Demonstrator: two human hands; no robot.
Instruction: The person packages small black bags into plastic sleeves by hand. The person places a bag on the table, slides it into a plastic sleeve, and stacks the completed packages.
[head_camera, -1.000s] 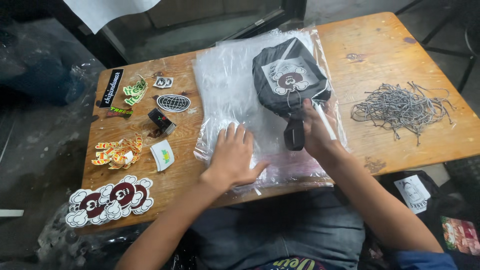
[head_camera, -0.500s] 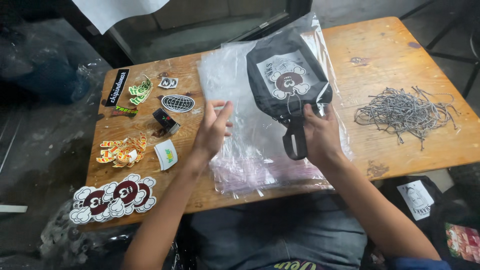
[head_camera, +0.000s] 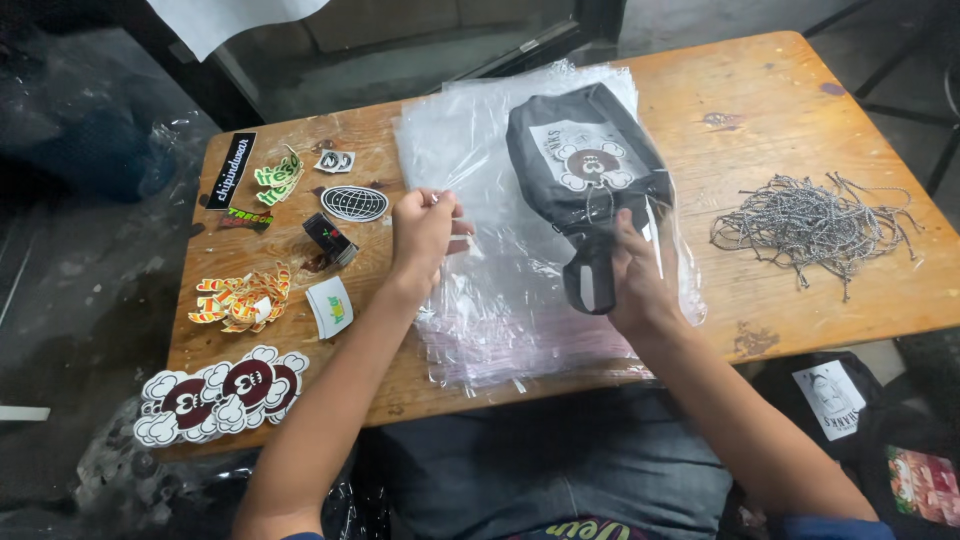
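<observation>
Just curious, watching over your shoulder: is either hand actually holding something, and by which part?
Yes. The left hand pinches the edge of a clear plastic bag. The right hand grips the dark pouch at its lower strap end.

A stack of clear plastic bags (head_camera: 500, 300) lies mid-table, holding a black pouch with a white printed patch (head_camera: 585, 160). Left of it lie stickers: a long black strip (head_camera: 232, 170) at the far edge, a green-and-white one (head_camera: 277, 176) beside it, a small black-and-white one (head_camera: 335, 161), a black oval with a white grid (head_camera: 354, 203), a pile of orange-yellow ones (head_camera: 240, 300), a white tag with green print (head_camera: 330, 307), and a row of white cloud shapes with maroon centres (head_camera: 222, 390) at the near edge.
</observation>
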